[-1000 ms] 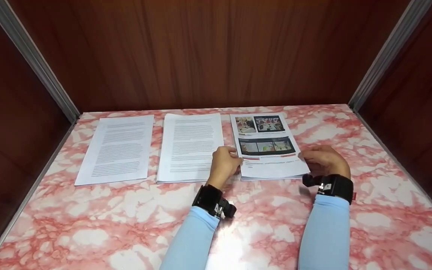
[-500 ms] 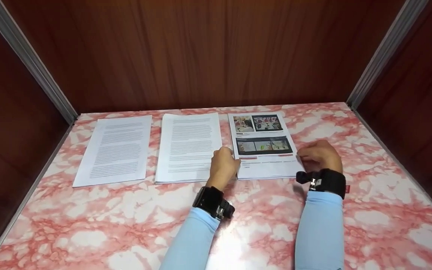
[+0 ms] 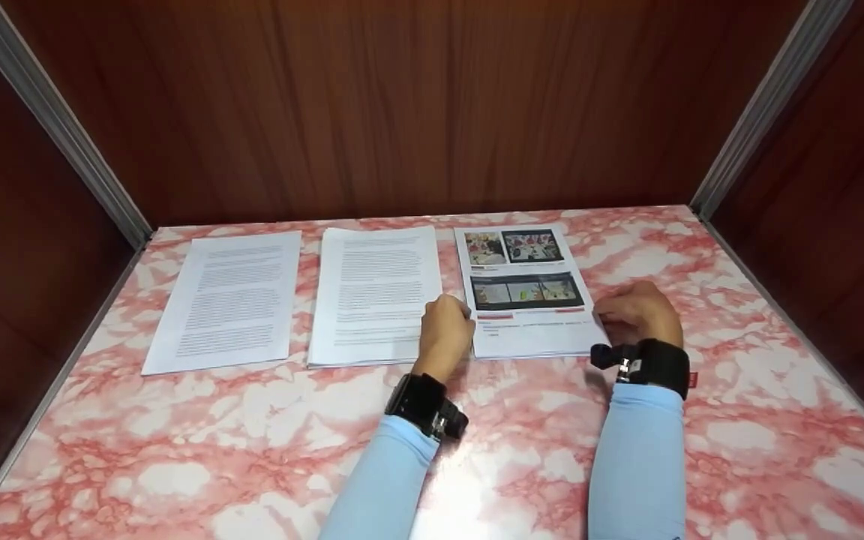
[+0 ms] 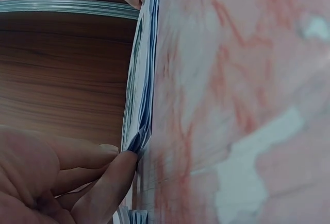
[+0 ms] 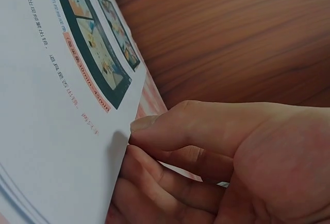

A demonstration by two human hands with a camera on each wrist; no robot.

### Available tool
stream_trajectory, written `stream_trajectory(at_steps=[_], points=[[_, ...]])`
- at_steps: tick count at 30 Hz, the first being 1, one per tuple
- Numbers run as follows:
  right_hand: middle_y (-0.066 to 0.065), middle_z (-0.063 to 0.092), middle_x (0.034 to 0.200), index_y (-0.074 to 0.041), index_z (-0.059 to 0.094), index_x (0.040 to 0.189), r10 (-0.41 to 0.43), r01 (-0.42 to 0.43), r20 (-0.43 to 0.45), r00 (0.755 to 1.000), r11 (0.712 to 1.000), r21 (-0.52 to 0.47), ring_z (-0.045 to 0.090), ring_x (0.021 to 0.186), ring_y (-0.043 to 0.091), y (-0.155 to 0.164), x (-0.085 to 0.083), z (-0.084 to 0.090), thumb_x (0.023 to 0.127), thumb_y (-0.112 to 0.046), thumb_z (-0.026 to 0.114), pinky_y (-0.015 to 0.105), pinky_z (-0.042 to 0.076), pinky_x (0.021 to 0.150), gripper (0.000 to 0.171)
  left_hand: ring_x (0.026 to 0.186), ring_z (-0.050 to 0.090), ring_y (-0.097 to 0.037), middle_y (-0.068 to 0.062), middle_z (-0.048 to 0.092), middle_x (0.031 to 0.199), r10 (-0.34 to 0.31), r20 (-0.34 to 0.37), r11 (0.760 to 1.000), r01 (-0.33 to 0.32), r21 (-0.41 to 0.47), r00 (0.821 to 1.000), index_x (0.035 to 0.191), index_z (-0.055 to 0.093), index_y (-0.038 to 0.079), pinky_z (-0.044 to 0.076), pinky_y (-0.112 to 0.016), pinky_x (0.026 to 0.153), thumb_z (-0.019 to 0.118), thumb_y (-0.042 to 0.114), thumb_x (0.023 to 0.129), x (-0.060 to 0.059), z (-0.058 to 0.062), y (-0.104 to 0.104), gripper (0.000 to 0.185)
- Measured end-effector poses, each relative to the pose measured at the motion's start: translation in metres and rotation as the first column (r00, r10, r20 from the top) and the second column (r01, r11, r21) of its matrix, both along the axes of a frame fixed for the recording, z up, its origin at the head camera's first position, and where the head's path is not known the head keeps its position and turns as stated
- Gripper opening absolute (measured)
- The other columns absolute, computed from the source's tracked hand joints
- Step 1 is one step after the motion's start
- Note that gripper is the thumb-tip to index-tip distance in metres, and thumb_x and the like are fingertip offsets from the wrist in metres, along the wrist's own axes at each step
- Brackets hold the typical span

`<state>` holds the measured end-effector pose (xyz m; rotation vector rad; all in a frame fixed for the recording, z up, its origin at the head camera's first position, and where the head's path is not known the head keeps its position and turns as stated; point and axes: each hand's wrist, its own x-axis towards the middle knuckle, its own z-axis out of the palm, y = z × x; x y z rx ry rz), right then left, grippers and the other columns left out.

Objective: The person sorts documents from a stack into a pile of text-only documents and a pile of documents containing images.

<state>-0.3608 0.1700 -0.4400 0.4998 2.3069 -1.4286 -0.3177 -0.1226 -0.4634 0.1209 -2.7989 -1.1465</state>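
On the right of the table, in the head view, lies a stack of printed paper (image 3: 537, 341) whose top sheet carries colour pictures. My left hand (image 3: 447, 334) is at its left edge. The left wrist view shows that hand's thumb and fingers (image 4: 105, 183) pinching the near corner of the stack, where some sheets bend apart. At the opposite edge is my right hand (image 3: 640, 311). In the right wrist view its thumb (image 5: 154, 131) and curled forefinger pinch the paper's edge, with the other fingers folded beneath.
Two more stacks lie to the left: a middle stack of text pages (image 3: 376, 300), partly behind my left hand, and a far-left stack (image 3: 233, 300). All rest on a red-and-white marbled table (image 3: 252, 450). Brown wood-grain panels (image 3: 432, 112) enclose the back and sides.
The right-hand stack's lower edge looks more even than a second ago, when sheets stuck out there. My right hand has moved slightly left; my left hand stays almost in place.
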Motion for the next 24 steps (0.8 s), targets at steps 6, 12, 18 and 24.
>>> stream_trajectory(at_steps=[6, 12, 18, 24], points=[[0.010, 0.064, 0.091, 0.001, 0.056, 0.114, -0.025, 0.025, 0.012, 1.000, 1.000, -0.012, 0.062, 0.081, 0.024, 0.001, -0.002, -0.002, 0.079, -0.006, 0.072, 0.037, 0.054, 0.075, 0.039, 0.086, 0.069, -0.028, -0.010, 0.072, 0.089, 0.001, -0.002, 1.000, -0.001, 0.003, 1.000, 0.089, 0.077, 0.007, 0.054, -0.040, 0.078, 0.068, 0.002, 0.078, 0.000, 0.001, 0.000, 0.014], [0.012, 0.063, 0.095, 0.004, 0.058, 0.115, -0.017, 0.017, 0.000, 1.000, 1.000, -0.023, 0.061, 0.086, 0.026, 0.001, 0.001, -0.004, 0.079, -0.008, 0.073, 0.037, 0.052, 0.077, 0.041, 0.074, 0.066, -0.027, -0.008, 0.069, 0.078, -0.008, 0.003, 1.000, 0.008, 0.012, 1.000, 0.074, 0.072, 0.007, 0.052, -0.042, 0.070, 0.067, 0.002, 0.077, 0.001, 0.001, -0.001, 0.009], [0.021, 0.056, 0.117, 0.004, 0.051, 0.129, -0.014, 0.014, 0.008, 1.000, 1.000, -0.026, 0.058, 0.099, 0.030, 0.002, 0.005, 0.000, 0.083, -0.013, 0.072, 0.039, 0.051, 0.084, 0.053, 0.081, 0.068, -0.028, -0.009, 0.071, 0.085, -0.018, -0.033, 1.000, 0.019, 0.020, 0.999, 0.083, 0.076, 0.005, 0.053, -0.041, 0.073, 0.065, 0.003, 0.079, 0.001, 0.005, -0.001, 0.012], [0.025, 0.053, 0.124, 0.002, 0.043, 0.139, -0.053, 0.052, -0.007, 0.999, 0.994, -0.098, 0.057, 0.106, 0.034, 0.001, 0.005, 0.009, 0.090, -0.012, 0.065, 0.044, 0.051, 0.088, 0.056, 0.083, 0.068, -0.023, -0.005, 0.072, 0.086, -0.011, -0.075, 0.998, 0.016, 0.059, 0.997, 0.096, 0.077, 0.004, 0.053, -0.037, 0.075, 0.066, 0.006, 0.083, -0.001, 0.012, -0.005, 0.017]])
